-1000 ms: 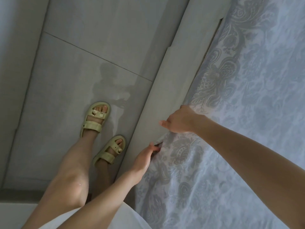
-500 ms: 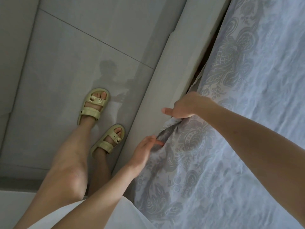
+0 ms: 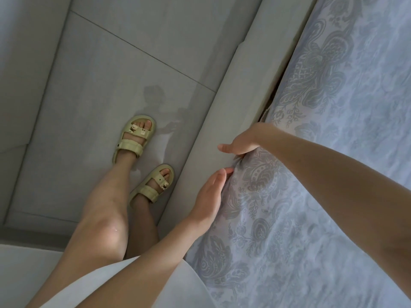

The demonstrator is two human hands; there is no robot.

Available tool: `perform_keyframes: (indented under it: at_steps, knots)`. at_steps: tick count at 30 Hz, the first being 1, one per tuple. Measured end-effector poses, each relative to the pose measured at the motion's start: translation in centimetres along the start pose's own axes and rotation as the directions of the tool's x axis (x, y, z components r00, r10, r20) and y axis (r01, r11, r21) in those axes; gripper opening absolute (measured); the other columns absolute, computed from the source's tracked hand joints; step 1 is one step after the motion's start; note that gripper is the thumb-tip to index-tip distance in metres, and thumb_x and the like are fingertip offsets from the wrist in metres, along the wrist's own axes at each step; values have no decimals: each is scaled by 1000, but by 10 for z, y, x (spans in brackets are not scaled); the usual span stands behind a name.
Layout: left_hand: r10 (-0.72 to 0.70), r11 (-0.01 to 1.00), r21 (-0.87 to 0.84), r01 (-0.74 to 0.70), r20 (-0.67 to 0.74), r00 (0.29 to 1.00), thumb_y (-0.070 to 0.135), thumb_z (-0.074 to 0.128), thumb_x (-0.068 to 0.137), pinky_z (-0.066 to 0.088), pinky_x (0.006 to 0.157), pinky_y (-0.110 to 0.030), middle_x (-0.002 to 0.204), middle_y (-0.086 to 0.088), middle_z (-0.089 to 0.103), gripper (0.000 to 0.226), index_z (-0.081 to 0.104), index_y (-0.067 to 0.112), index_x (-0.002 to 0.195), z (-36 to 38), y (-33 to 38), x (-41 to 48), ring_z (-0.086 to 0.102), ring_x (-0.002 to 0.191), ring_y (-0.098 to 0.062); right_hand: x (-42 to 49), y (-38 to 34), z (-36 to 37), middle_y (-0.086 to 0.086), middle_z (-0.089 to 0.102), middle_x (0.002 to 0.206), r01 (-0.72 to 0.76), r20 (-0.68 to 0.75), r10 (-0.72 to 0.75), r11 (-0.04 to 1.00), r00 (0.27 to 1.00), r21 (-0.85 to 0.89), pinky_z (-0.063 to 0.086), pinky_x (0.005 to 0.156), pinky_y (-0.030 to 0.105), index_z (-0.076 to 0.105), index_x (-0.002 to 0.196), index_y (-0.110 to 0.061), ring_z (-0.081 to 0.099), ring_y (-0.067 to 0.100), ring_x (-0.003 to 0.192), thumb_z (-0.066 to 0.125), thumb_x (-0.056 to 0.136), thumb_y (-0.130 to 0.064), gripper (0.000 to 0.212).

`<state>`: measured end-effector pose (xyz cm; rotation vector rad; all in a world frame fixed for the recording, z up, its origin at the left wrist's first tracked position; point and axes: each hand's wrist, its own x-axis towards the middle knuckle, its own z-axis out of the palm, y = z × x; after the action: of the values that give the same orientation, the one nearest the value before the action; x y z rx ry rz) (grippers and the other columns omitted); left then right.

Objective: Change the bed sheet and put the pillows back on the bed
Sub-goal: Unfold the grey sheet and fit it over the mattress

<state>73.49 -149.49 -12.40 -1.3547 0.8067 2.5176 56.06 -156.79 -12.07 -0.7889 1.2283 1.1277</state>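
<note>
Mid-frame, my right grip [image 3: 241, 142] curls round the bunched edge of the paisley bed sheet [image 3: 278, 241] filling the frame's right half, while just below it my left grip [image 3: 208, 196], fingers straight, presses flat against that same edge.

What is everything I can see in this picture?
patterned pale blue fabric bed sheet: one, blue-grey, covering the mattress, right
pale grey bed frame rail: one, grey, alongside the sheet's edge
grey tiled floor: one, grey, left
yellow-green two-strap sandals: two, on the feet, on the floor
white garment: one, white, bottom edge
legs: two, bare, lower left
left hand: one, fingers straight, touching the sheet's edge
right hand: one, gripping bunched sheet by the rail
</note>
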Motion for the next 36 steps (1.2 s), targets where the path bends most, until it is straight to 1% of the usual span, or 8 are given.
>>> perform_keyframes:
  at_steps: [6, 11, 15, 20, 24, 28, 32, 36]
  knots:
    - [-231, 965, -74, 251, 208, 950, 64, 18, 94, 39, 102, -26, 119, 14, 61, 49, 55, 43, 118, 18, 3, 13, 55, 113, -3, -9, 9, 7, 9, 48, 140, -3, -7, 3, 995, 1000, 96, 22, 110, 39, 44, 140, -9, 40, 25, 132, 6, 91, -69, 87]
    - [-407, 870, -179, 460, 266, 874, 69, 17, 91, 47, 88, -25, 114, 6, 65, 60, 58, 34, 119, 14, -12, 27, 60, 108, -12, -16, 18, 15, -1, 70, 90, 225, -513, -102, 957, 852, 183, 44, 93, 36, 70, 93, -14, 63, 19, 92, 12, 90, -69, 81]
    - [-460, 847, -142, 513, 286, 840, 72, 10, 89, 50, 86, -26, 108, 1, 70, 77, 62, 22, 119, 0, -20, 30, 66, 100, -14, -29, 4, 42, 1, 55, 65, 213, -441, -254, 967, 861, -142, 47, 85, 37, 52, 65, -15, 53, 18, 65, 6, 93, -62, 72]
    - [-453, 865, -206, 458, 76, 888, 69, 5, 90, 45, 91, -30, 118, -9, 66, 85, 65, 13, 111, -28, -36, 9, 62, 106, -19, 3, -16, 41, 9, 46, 143, 39, -228, -118, 946, 966, -323, 33, 99, 38, 49, 136, -13, 42, 28, 132, 0, 94, -64, 82]
    - [-296, 935, -190, 299, 46, 954, 56, 9, 96, 42, 95, -20, 119, 4, 64, 65, 60, 21, 115, -28, -45, -11, 59, 110, -5, 24, -22, 48, 5, 34, 152, 11, -123, -62, 927, 991, -375, 30, 106, 36, 34, 146, -18, 34, 25, 138, -1, 92, -67, 81]
    - [-347, 923, -132, 360, 116, 931, 55, 20, 98, 47, 85, -19, 110, 6, 66, 53, 63, 27, 110, -8, -54, -11, 63, 98, -7, 17, -22, 45, 9, 51, 137, 40, -225, -97, 968, 970, -247, 34, 95, 35, 53, 129, -11, 44, 27, 130, 0, 91, -68, 86]
    - [-389, 883, -224, 412, 140, 911, 60, 27, 96, 48, 86, -24, 110, 7, 70, 47, 63, 35, 113, 4, -60, -6, 65, 102, -9, 0, -26, 67, 3, 52, 69, 136, -444, -250, 952, 861, -273, 36, 71, 32, 49, 63, -13, 56, 26, 80, 2, 93, -65, 76]
    - [-425, 869, -216, 446, 137, 895, 62, 23, 95, 47, 91, -27, 118, 3, 66, 59, 58, 26, 125, -5, -55, 2, 62, 107, -13, 11, -35, 84, 6, 64, 94, 69, -369, -250, 895, 895, -441, 33, 77, 34, 59, 78, -11, 59, 24, 101, 2, 95, -62, 78]
